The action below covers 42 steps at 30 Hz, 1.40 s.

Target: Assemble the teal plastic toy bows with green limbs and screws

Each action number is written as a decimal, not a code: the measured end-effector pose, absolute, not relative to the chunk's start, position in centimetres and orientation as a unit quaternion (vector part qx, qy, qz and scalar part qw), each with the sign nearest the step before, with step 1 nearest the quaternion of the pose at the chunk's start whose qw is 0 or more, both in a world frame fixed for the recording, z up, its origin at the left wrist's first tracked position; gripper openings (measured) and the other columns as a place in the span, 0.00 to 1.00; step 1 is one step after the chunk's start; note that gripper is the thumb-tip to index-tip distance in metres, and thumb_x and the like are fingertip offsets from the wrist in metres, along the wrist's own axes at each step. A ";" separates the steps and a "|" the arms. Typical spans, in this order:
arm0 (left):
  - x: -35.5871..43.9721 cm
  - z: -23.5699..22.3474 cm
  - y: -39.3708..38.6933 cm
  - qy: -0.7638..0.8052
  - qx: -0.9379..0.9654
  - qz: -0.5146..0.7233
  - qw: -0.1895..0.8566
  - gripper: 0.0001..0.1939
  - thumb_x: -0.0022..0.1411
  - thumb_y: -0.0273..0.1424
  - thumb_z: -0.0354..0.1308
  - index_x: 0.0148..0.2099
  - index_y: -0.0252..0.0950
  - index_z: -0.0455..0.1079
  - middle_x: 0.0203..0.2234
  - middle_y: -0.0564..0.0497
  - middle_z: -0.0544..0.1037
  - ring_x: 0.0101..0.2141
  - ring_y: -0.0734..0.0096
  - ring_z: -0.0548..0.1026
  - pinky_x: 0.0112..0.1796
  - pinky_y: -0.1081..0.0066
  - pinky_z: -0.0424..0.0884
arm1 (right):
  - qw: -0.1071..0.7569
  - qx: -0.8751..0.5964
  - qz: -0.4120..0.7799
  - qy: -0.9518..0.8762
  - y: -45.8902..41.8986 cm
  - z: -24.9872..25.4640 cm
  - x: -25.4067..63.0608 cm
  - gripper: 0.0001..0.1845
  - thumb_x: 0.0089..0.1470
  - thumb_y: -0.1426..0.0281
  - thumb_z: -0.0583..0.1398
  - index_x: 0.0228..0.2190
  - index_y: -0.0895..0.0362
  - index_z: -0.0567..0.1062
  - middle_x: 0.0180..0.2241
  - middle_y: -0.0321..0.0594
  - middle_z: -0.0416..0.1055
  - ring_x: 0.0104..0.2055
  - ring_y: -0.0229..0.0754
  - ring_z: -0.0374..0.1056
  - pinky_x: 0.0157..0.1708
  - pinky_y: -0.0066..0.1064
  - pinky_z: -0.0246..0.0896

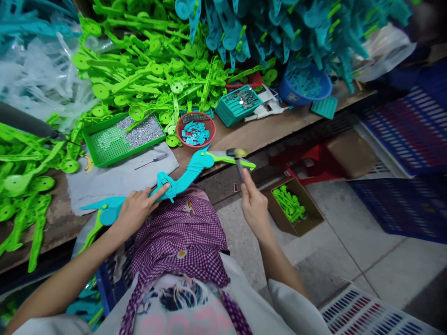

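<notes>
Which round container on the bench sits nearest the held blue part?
The front red basket, just beyond the blue part; the blue bowl is farther right.

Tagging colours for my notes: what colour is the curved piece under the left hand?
The curved piece is turquoise blue; the head view shows it.

The tool (237,153), apparently a hammer, was blurred at its head; the right hand (254,202) concealed its grip end. The left hand (138,209) covered part of the turquoise piece (195,168). Silver pieces (144,133) in the green tray (131,152) were too small to identify. The top edge cut off the turquoise pile (279,32); the bottom, the white crate (363,309).
</notes>
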<state>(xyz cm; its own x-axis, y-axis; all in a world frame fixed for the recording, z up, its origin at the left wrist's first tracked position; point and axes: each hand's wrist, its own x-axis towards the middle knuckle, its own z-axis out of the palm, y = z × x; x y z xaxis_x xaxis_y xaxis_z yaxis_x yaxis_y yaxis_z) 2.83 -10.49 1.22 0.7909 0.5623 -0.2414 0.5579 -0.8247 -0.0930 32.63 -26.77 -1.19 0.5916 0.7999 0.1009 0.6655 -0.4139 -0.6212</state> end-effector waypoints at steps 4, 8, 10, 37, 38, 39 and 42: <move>2.9 1.4 -10.6 -0.297 -0.945 0.135 0.028 0.29 0.71 0.38 0.44 0.70 0.54 0.43 0.37 0.47 0.73 0.33 0.61 0.73 0.37 0.66 0.66 | 0.261 -0.835 0.164 -0.456 -26.2 -1.0 32.8 0.26 0.63 0.64 0.48 0.61 0.52 0.64 0.40 0.43 0.80 0.30 0.40 0.73 0.33 0.30 0.65; 3.0 1.6 -10.6 -0.291 -0.945 0.142 0.042 0.29 0.71 0.39 0.45 0.70 0.53 0.43 0.37 0.48 0.73 0.33 0.62 0.73 0.37 0.67 0.66 | 0.298 -0.848 0.138 -0.416 -26.5 -0.3 33.3 0.28 0.63 0.61 0.47 0.62 0.52 0.62 0.44 0.44 0.78 0.33 0.41 0.74 0.37 0.31 0.66; 3.0 1.7 -10.5 -0.291 -0.945 0.142 0.043 0.28 0.71 0.39 0.44 0.70 0.53 0.44 0.37 0.47 0.73 0.33 0.62 0.74 0.37 0.67 0.66 | 0.299 -0.858 0.119 -0.401 -26.6 -0.4 33.6 0.28 0.63 0.61 0.46 0.62 0.54 0.61 0.42 0.45 0.79 0.34 0.42 0.74 0.37 0.31 0.65; 3.4 4.5 -2.5 -0.275 -0.870 0.131 -0.388 0.38 0.62 0.52 0.51 0.69 0.43 0.52 0.63 0.52 0.64 0.59 0.58 0.67 0.57 0.65 0.63 | 0.670 -0.702 0.205 -0.130 -26.9 -0.5 35.1 0.38 0.55 0.53 0.58 0.64 0.47 0.56 0.20 0.24 0.57 0.14 0.25 0.50 0.11 0.19 0.47; 3.5 4.7 -2.3 -0.272 -0.870 0.135 -0.388 0.38 0.62 0.52 0.51 0.69 0.43 0.52 0.63 0.52 0.63 0.60 0.58 0.66 0.57 0.65 0.63 | 0.672 -0.699 0.209 -0.127 -26.8 -0.6 35.0 0.38 0.55 0.53 0.58 0.64 0.47 0.56 0.20 0.24 0.57 0.14 0.25 0.50 0.11 0.19 0.47; 3.6 4.7 -2.2 -0.270 -0.871 0.139 -0.388 0.38 0.62 0.53 0.50 0.69 0.43 0.52 0.64 0.52 0.62 0.61 0.58 0.65 0.58 0.64 0.62 | 0.673 -0.696 0.214 -0.125 -26.8 -0.7 34.9 0.39 0.55 0.53 0.58 0.64 0.46 0.56 0.20 0.23 0.57 0.14 0.26 0.50 0.10 0.19 0.46; 3.7 4.8 -2.0 -0.258 -0.876 0.146 -0.380 0.37 0.63 0.52 0.49 0.69 0.43 0.52 0.65 0.52 0.60 0.62 0.58 0.63 0.58 0.63 0.62 | 0.675 -0.693 0.224 -0.119 -26.8 -1.0 34.7 0.39 0.55 0.53 0.58 0.64 0.46 0.55 0.20 0.23 0.57 0.13 0.26 0.50 0.10 0.19 0.46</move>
<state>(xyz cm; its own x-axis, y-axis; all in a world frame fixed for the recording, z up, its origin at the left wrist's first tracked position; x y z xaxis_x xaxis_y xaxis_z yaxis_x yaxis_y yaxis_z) 3.72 -2.00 4.75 0.8239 0.3418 -0.4520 0.5636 -0.5770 0.5911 34.67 -26.84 -0.97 0.8713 0.4673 -0.1497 -0.1369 -0.0614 -0.9887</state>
